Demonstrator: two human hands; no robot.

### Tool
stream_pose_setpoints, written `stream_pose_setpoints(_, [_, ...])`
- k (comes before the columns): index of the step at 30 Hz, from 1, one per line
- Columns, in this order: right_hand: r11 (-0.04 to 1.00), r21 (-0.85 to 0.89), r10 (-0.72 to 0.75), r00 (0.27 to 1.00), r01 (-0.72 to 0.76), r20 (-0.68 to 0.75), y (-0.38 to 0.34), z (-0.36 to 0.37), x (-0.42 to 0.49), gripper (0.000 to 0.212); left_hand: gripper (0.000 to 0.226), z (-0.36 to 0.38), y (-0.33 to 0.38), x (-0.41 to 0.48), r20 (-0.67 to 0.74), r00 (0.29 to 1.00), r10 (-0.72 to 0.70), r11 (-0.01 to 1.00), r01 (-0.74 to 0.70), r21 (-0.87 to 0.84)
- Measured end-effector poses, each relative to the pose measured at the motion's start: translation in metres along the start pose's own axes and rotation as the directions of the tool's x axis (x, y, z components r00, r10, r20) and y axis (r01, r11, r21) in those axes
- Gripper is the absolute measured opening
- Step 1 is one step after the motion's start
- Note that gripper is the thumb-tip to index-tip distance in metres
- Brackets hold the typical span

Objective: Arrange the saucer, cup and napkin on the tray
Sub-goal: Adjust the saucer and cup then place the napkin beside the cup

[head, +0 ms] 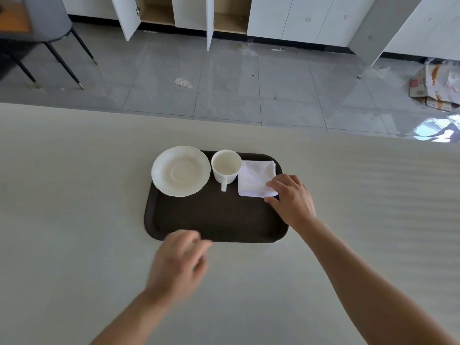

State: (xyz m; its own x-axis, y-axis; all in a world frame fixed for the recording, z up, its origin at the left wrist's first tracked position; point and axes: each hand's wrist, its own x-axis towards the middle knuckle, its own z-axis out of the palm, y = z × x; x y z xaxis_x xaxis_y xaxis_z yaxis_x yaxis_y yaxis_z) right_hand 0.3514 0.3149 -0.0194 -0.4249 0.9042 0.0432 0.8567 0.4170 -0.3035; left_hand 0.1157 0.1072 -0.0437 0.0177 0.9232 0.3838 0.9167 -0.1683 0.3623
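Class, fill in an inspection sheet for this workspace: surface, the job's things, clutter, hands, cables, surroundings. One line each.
Surface: pale table, carrying a dark brown tray.
Job's things: white saucer at the tray's far left, overhanging its rim; empty white cup upright beside it, handle toward the camera; folded white napkin at far right.
Clutter: nothing seen on the table.
Hands: right hand on the napkin's near right corner; left hand blurred at the tray's near edge, holding nothing.
Cables: nothing seen.
Surroundings: grey tiled floor with paper scraps, cardboard at right, open white cabinets, chair legs at left.
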Motion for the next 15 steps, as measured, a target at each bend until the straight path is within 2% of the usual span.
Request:
stream_pose_setpoints(2, [1.0,-0.003,-0.012,1.0,0.012,-0.003,0.003,0.0,-0.001,0.034,0.03,0.022,0.033,0.038,0.07,0.997,0.033,0.999,-0.031,-0.031])
stream_pose_setpoints(4, [1.0,0.005,-0.014,1.0,0.014,-0.01,0.005,0.001,0.0,0.031,0.042,0.04,0.055,0.074,0.158,0.987,0.004,1.0,-0.004,-0.004])
stream_pose_setpoints(9, [0.999,-0.008,-0.053,0.998,0.052,-0.028,0.013,0.004,0.002,0.022,0.057,0.071,0.057,0.113,0.386,0.915,-0.12,0.983,0.055,0.177])
stream_pose_setpoints(15, [0.996,-0.014,-0.088,0.995,0.087,-0.056,0.018,0.011,0.007,0.018,0.057,0.082,0.045,0.114,0.396,0.912,-0.105,0.98,0.028,0.197])
